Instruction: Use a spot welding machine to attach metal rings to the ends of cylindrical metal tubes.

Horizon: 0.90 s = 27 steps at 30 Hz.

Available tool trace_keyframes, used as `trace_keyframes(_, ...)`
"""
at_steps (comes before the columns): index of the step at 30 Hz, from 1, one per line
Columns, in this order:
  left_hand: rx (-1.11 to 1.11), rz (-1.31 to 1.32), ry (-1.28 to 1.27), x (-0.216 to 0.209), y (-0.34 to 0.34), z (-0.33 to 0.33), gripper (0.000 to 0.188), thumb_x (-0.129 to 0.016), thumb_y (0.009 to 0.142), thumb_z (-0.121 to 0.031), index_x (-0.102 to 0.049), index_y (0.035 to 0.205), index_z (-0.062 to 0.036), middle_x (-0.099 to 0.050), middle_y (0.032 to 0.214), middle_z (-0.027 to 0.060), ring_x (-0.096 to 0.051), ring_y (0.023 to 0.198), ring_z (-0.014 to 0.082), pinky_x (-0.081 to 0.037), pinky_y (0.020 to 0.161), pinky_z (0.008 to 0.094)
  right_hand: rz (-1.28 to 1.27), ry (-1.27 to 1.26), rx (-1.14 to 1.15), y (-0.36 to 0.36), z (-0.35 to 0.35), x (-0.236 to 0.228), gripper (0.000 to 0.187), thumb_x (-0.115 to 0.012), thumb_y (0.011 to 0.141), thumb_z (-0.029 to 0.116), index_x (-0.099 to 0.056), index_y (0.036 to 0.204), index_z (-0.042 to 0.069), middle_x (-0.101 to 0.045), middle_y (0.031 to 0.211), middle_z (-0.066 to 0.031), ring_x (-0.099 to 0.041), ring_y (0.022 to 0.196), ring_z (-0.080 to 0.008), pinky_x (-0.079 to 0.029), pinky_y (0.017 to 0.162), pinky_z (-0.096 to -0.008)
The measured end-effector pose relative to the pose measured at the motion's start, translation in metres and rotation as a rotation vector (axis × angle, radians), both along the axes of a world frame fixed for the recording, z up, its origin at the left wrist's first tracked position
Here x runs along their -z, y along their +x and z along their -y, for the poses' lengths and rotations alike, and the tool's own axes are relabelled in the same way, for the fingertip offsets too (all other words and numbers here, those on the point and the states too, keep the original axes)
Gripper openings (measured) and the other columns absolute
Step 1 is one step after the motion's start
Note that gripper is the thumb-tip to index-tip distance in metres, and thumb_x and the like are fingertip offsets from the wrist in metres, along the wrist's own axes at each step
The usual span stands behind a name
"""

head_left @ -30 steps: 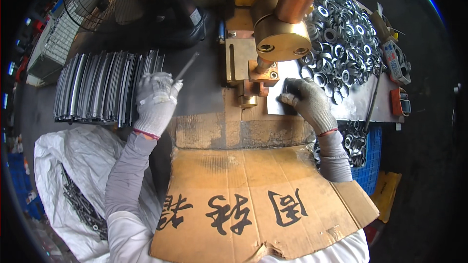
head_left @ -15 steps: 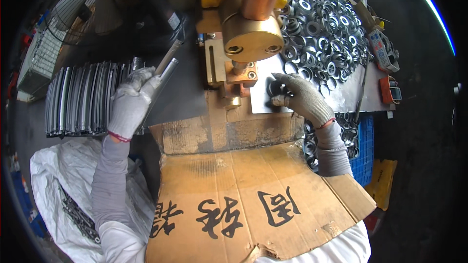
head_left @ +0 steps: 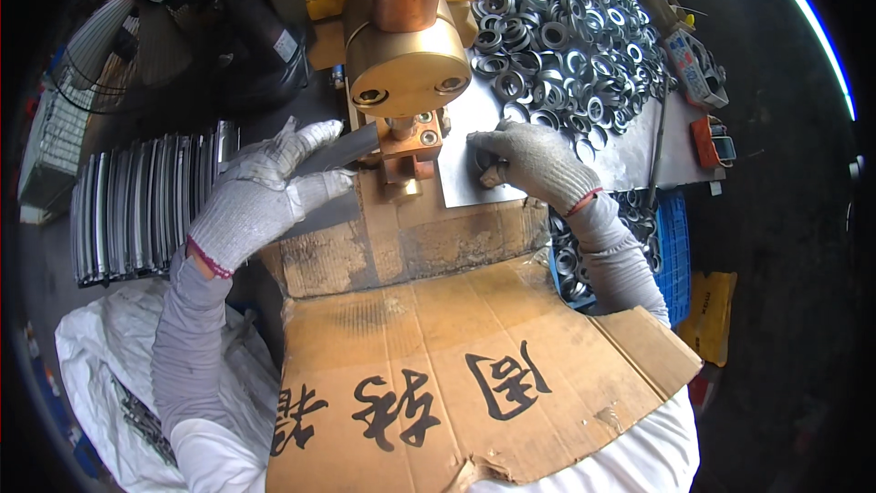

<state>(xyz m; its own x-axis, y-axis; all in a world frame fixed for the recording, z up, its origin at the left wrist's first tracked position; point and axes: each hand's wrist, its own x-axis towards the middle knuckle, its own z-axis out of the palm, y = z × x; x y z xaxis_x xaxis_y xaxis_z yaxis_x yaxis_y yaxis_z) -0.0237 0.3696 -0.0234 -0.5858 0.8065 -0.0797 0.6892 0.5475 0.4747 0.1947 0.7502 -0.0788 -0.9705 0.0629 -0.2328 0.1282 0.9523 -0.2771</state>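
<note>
Left fingers [head_left: 319, 133] loosely grip a metal strip [head_left: 339, 150], apparently for loading, needing alignment at the copper block [head_left: 411, 140] beyond; right fingers [head_left: 490, 141] curl round a dark ring [head_left: 482, 161].

**Open from 6 o'clock, crowded from 8 round to 2**

Directions are read from the copper-coloured tooling block [head_left: 415, 139], with 12 at the top. Toward 12 the brass cylinder [head_left: 411, 73] bars any drop from above. At 9 the left hand [head_left: 274, 183] and its flat metal strip [head_left: 342, 151] fill the space; beyond, the row of stacked strips [head_left: 137, 205] stands like a wall. A black fan stand [head_left: 255, 23] closes 10, the heap of metal rings [head_left: 566, 46] 2. At 3, a narrow patch of bright sheet metal [head_left: 461, 184] separates the block from the right hand [head_left: 538, 164]. The widest lane runs in from 6, between both hands, low over the stained cardboard [head_left: 420, 236].
</note>
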Motion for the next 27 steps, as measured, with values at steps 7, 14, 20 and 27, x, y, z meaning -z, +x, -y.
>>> trace_keyframes(7,0.08,-0.08,-0.117,-0.009,0.004,-0.005,0.075,-0.085,0.118,-0.069,-0.072,0.181,-0.0286,-0.073,0.183,0.0266,-0.064,0.176,0.0471,-0.048,0.147,0.0612,-0.211,-0.008,-0.001,0.009,0.001,0.001,0.04,-0.096,0.107,0.03,-0.09,0.144,0.017,-0.092,0.117,-0.0207,-0.09,0.114,-0.0467,-0.07,0.099,-0.0587)
trace_keyframes(14,0.164,-0.058,-0.232,-0.027,0.011,-0.019,0.075,-0.091,0.118,-0.056,-0.075,0.179,-0.0148,-0.083,0.169,0.0209,-0.077,0.162,0.0409,-0.058,0.139,0.054,-0.253,-0.567,0.236,0.015,0.021,0.013,0.082,-0.11,0.101,0.016,-0.079,0.176,0.006,-0.092,0.134,-0.0106,-0.085,0.112,-0.0201,-0.072,0.106,-0.0413)
trace_keyframes(20,0.246,-0.159,-0.171,-0.019,0.007,-0.019,0.071,-0.078,0.124,-0.067,-0.075,0.174,-0.0158,-0.086,0.155,0.017,-0.082,0.148,0.0409,-0.057,0.133,0.058,-0.428,-1.084,0.24,0.013,0.05,0.018,0.091,-0.111,0.1,0.026,-0.075,0.18,0.003,-0.089,0.155,-0.0083,-0.085,0.124,-0.0178,-0.07,0.12,-0.0401)
trace_keyframes(27,0.287,-0.152,-0.24,-0.018,0.001,-0.028,0.077,-0.072,0.125,-0.073,-0.075,0.175,-0.0142,-0.084,0.154,0.0182,-0.08,0.149,0.0407,-0.056,0.133,0.0591,-0.373,-1.209,0.142,-0.017,0.061,0.034,0.088,-0.109,0.104,0.029,-0.072,0.18,0.002,-0.087,0.166,-0.015,-0.083,0.152,-0.0249,-0.067,0.134,-0.0449)
